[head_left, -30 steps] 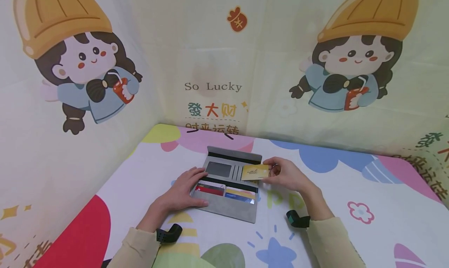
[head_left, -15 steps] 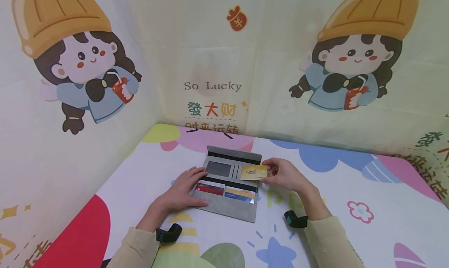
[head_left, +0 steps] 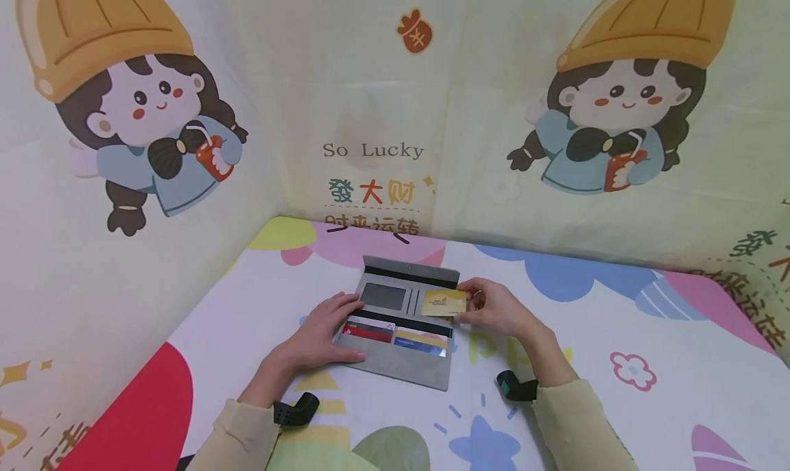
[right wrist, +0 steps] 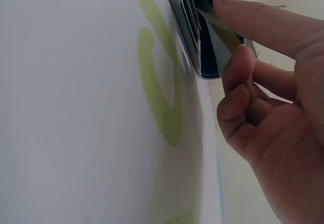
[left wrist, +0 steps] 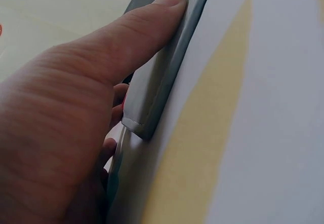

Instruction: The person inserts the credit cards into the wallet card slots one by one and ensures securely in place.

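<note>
An opened grey wallet (head_left: 401, 369) lies flat on the table, its slotted half away from me. My left hand (head_left: 319, 332) rests on its left side, the thumb (left wrist: 152, 21) along the near part and the other fingers spread by the left edge. With thumb and fingers my right hand (head_left: 498, 308) pinches the right end of a gold card (head_left: 443, 303), which lies over the slots at the wallet's upper right. Two cards sit in the near half's pockets: a red and white card (head_left: 369, 330) and a blue and yellow card (head_left: 422, 342).
A dark clear window pocket (head_left: 384, 296) is left of the slots. The table (head_left: 673, 334) has a brightly printed cover and meets patterned cloth walls (head_left: 469, 149) behind and on the left. Black wrist cameras (head_left: 297, 411) sit on both wrists.
My right hand has slid the gold card a little to the left, further over the slots. My left hand keeps its place on the wallet.
</note>
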Demonstrator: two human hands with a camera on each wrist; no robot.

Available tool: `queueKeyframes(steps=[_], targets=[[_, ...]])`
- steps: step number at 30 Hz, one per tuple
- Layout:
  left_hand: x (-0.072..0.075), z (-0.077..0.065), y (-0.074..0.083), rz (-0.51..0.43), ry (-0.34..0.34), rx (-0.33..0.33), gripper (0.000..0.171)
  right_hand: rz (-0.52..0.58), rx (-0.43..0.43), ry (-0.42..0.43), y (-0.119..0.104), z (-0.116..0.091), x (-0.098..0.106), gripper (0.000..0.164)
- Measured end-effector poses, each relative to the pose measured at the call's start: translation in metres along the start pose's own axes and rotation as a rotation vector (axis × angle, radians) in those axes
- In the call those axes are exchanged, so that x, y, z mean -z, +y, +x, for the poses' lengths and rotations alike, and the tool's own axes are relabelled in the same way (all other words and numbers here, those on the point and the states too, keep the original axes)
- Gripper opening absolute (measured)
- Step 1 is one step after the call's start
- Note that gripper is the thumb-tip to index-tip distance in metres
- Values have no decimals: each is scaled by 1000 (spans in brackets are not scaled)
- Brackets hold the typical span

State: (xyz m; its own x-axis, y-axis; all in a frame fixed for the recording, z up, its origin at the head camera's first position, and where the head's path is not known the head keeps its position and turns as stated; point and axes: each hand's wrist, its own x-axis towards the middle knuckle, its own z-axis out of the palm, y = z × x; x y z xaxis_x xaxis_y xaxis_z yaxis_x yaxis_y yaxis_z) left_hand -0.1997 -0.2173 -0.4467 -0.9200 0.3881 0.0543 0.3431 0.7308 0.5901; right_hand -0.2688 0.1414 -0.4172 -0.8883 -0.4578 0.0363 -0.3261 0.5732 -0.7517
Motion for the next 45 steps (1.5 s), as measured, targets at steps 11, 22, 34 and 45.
queueKeyframes(steps=[11, 22, 34, 45], targets=[[-2, 0, 0, -11, -1, 1, 94, -43, -40, -45, 6, -3, 5, 53], [-3, 0, 1, -15, -1, -6, 93, -34, -6, -38, 10, -6, 9, 50], [-3, 0, -1, 0, 2, 1, 94, -22, 9, -33, 9, -3, 5, 48], [-4, -1, -3, -5, 7, -24, 93, -46, -6, -29, 6, -1, 0, 47]])
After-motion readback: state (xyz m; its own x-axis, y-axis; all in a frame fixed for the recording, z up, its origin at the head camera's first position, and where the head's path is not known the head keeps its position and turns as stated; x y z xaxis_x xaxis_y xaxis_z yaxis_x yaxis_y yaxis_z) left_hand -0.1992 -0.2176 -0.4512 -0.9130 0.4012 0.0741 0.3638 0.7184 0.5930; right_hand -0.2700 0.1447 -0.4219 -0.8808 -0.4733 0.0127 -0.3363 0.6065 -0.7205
